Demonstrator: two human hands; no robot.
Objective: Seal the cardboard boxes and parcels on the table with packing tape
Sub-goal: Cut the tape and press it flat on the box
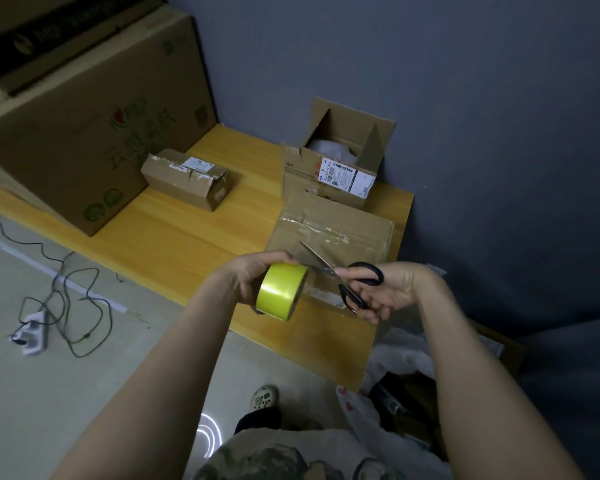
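Note:
My left hand (248,277) grips a roll of yellow packing tape (280,292) above the near edge of the wooden table (174,237). My right hand (383,294) holds black-handled scissors (347,277), their blades parted and pointing up-left beside the roll. Just behind both hands lies a flat closed cardboard box (336,230) with old clear tape on top. Behind it stands an open box (340,157) with raised flaps and a shipping label. A small closed parcel (186,178) with torn tape sits at the table's middle left.
A very large printed carton (84,133) fills the table's left end, with a dark long box on top. A power strip and black cables (49,313) lie on the floor at left. Plastic bags and cardboard (413,382) are piled at lower right. The grey wall is close behind.

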